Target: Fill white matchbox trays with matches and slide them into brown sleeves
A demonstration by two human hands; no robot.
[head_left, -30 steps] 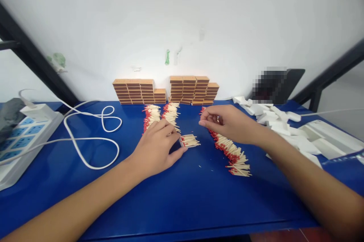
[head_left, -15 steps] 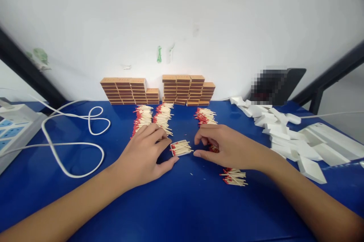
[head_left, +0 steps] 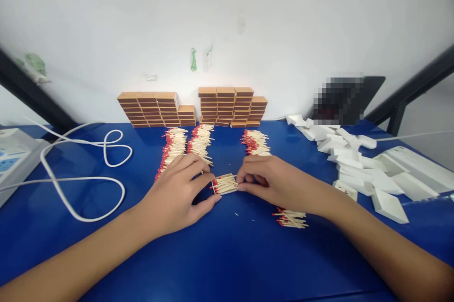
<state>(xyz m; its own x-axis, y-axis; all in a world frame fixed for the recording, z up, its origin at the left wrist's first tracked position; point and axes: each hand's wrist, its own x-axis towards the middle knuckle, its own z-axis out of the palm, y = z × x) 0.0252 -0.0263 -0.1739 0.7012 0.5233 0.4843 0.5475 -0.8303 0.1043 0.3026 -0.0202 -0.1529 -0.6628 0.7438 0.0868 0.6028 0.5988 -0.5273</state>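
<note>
A small white matchbox tray filled with red-tipped matches lies on the blue table. My left hand holds its left end between thumb and fingers. My right hand pinches its right end, fingers curled against the tray. Three rows of loose matches lie beyond: two on the left and one on the right that runs under my right hand to a small heap of matches.
Stacks of brown matchboxes stand against the white wall. A pile of white box sleeves lies at the right. A white cable loops at the left beside a power strip.
My right hand has come down from the far row of matches to the right end of the tray. The left hand stays on the tray. The view has shifted a little.
</note>
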